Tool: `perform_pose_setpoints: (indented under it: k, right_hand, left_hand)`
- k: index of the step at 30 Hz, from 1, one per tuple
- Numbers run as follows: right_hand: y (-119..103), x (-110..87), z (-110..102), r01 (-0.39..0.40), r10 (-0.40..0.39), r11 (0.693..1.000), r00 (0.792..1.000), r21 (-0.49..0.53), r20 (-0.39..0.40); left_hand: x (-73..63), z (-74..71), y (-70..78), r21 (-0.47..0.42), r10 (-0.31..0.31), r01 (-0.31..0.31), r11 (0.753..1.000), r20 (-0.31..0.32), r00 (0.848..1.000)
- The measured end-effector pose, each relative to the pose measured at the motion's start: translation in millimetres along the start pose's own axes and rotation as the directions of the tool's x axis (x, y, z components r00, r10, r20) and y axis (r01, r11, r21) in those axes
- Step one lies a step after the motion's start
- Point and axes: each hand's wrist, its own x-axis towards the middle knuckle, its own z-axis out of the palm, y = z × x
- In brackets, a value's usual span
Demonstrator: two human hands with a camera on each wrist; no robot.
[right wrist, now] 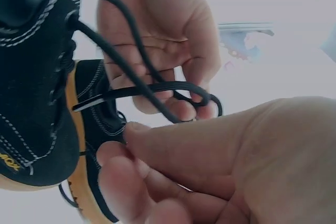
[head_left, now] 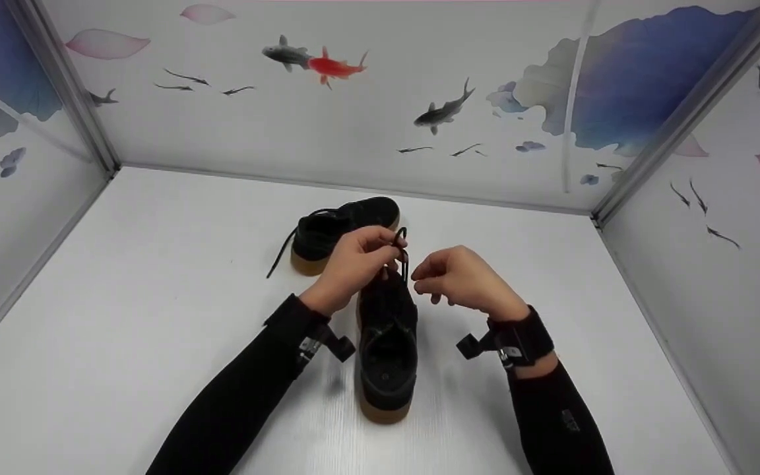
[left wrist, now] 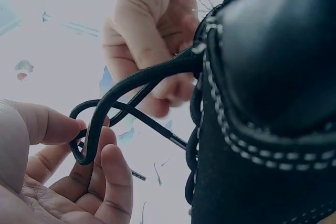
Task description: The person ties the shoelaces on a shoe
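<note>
A black shoe with a tan sole stands with its heel toward me, its toe beneath my left hand. My left hand pinches the black shoelaces between thumb and fingers, above the front of the shoe. The laces rise from the eyelets and bend into a loop at the fingertips, and a hard-tipped lace end sticks out beside the shoe. Just right of the laces is my right hand, its fingers loosely bent, thumb near the index finger. Nothing shows between those fingers.
A second black shoe lies behind, toe to the right, with a loose lace trailing left onto the white table. White panels printed with fish and leaves enclose the back and sides. Both wrists carry strapped-on cameras.
</note>
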Motion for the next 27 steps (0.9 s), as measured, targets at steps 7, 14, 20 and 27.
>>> perform_pose_setpoints:
  k: [7, 14, 20, 27]
  right_hand:
    - [8.0, 9.6, 11.0, 0.050, -0.050, 0.999, 0.997, 0.005, 0.054]
    - [14.6, 14.6, 16.2, 0.062, -0.081, 0.980, 0.992, 0.187, 0.094]
    - [16.6, 11.5, 6.8, 0.085, -0.102, 0.979, 0.991, 0.185, 0.087]
    - [25.2, 4.6, -14.0, 0.051, -0.056, 0.992, 0.998, 0.115, 0.039]
  left_hand:
    - [-0.2, -0.4, -0.8, -0.005, 0.014, -0.014, 1.000, 0.014, 1.000]
    - [-1.8, -1.1, -0.1, 0.009, 0.028, -0.028, 1.000, 0.027, 0.999]
    - [-1.4, -1.1, 1.4, -0.021, 0.024, -0.024, 1.000, 0.008, 1.000]
    - [-1.1, -3.0, 2.6, -0.034, 0.012, -0.015, 0.999, -0.069, 0.998]
